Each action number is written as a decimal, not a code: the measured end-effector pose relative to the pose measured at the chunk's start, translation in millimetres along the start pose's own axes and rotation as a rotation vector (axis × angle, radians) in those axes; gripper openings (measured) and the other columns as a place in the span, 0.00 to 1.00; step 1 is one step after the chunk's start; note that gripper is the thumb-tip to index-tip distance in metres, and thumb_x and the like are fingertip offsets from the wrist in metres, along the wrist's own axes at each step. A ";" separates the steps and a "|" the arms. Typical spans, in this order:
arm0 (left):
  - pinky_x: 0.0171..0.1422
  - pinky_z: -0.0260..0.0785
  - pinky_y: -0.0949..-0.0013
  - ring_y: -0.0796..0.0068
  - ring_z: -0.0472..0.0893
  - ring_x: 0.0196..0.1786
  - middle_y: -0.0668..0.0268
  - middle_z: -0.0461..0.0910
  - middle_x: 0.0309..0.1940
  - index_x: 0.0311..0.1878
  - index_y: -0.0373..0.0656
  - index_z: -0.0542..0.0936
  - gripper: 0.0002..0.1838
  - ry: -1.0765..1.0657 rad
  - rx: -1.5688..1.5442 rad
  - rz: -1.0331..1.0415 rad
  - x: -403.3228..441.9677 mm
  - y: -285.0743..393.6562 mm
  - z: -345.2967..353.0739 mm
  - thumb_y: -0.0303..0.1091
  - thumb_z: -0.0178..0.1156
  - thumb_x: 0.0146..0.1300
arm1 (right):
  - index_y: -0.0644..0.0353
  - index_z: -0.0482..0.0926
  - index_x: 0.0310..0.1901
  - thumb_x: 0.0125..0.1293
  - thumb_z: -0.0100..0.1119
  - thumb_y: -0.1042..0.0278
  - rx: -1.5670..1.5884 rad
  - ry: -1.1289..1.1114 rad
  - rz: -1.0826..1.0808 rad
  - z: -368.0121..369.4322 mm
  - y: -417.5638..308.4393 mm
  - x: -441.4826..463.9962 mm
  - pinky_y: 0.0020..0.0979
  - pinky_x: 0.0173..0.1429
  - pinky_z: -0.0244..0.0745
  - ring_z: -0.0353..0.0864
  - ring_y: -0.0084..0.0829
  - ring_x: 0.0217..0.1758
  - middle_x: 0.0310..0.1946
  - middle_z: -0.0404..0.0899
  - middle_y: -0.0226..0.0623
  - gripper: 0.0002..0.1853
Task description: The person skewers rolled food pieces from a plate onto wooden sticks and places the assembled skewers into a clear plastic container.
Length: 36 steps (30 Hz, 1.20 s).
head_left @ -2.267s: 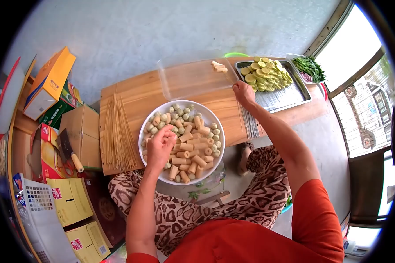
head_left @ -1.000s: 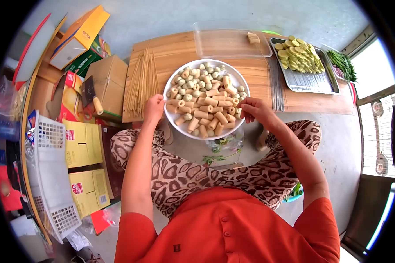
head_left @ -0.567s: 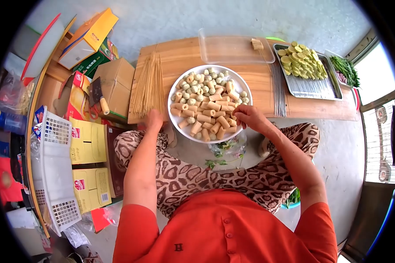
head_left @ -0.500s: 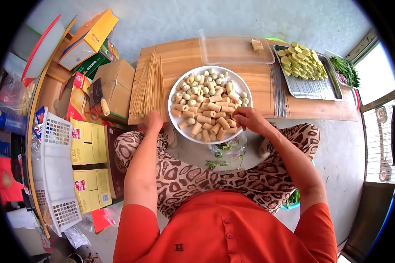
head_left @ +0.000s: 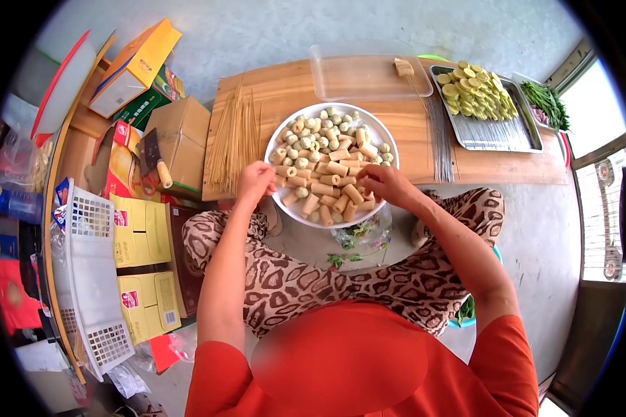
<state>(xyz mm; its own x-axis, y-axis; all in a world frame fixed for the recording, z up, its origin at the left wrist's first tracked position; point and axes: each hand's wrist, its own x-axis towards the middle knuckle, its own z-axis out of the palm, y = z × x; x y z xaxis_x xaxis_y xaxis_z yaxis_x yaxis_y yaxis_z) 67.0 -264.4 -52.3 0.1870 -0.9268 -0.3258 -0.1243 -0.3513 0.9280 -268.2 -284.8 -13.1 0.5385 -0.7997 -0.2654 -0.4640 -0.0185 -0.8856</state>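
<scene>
A round white plate [head_left: 271, 142] holds short tan tube-shaped pieces [head_left: 322, 188] and small speckled pale-green balls [head_left: 300, 153]. Over its left rim is my left hand [head_left: 256, 182], fingers pinched together; whatever they grip is too small to make out. My right hand [head_left: 389, 186] reaches over the right rim, its bent fingertips down among the tan pieces. What lies under those fingers is hidden. Thin wooden skewers [head_left: 233, 142] lie fanned on the wooden board [head_left: 285, 80], just beyond my left hand.
Behind the plate sits a clear plastic tray [head_left: 355, 78] with skewered tan pieces [head_left: 403, 67]. Thin grey sticks [head_left: 439, 142] lie beside a metal tray [head_left: 497, 142] of sliced green vegetable [head_left: 476, 94]. Cardboard boxes [head_left: 182, 142] and a cleaver [head_left: 153, 154] are at left.
My left hand has risen from the skewers' near ends at the board's front edge to the plate's left rim. The right hand has shifted slightly left over the tan pieces.
</scene>
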 end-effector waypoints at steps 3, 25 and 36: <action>0.22 0.68 0.77 0.81 0.75 0.20 0.69 0.76 0.21 0.34 0.36 0.76 0.04 -0.289 0.043 0.103 -11.9 6.5 29.0 0.26 0.57 0.60 | 0.63 0.71 0.54 0.68 0.51 0.66 0.333 0.036 -0.046 0.9 0.2 7.8 0.21 0.27 0.68 0.77 0.19 0.24 0.31 0.80 0.31 0.16; 0.45 0.72 0.61 0.62 0.78 0.44 0.66 0.74 0.41 0.45 0.45 0.79 0.15 -0.169 0.863 0.836 -4.3 30.2 113.9 0.23 0.64 0.53 | 0.61 0.77 0.44 0.72 0.47 0.62 0.701 0.114 0.065 -15.7 -4.8 12.9 0.18 0.23 0.61 0.68 0.18 0.18 0.18 0.73 0.28 0.12; 0.46 0.74 0.71 0.73 0.81 0.39 0.63 0.79 0.40 0.47 0.36 0.75 0.12 -0.158 -0.499 0.149 25.4 47.7 100.0 0.31 0.56 0.64 | 0.63 0.77 0.46 0.72 0.45 0.64 0.593 -0.093 0.052 -16.8 -25.5 -7.0 0.18 0.22 0.59 0.64 0.16 0.16 0.14 0.70 0.26 0.13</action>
<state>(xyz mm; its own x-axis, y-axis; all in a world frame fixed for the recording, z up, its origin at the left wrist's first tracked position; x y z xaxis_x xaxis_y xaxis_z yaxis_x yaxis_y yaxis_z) -31.7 -318.0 -34.4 0.0491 -0.9840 -0.1714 0.3465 -0.1441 0.9269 -272.0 -288.8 17.7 0.5976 -0.7341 -0.3225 -0.0340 0.3787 -0.9249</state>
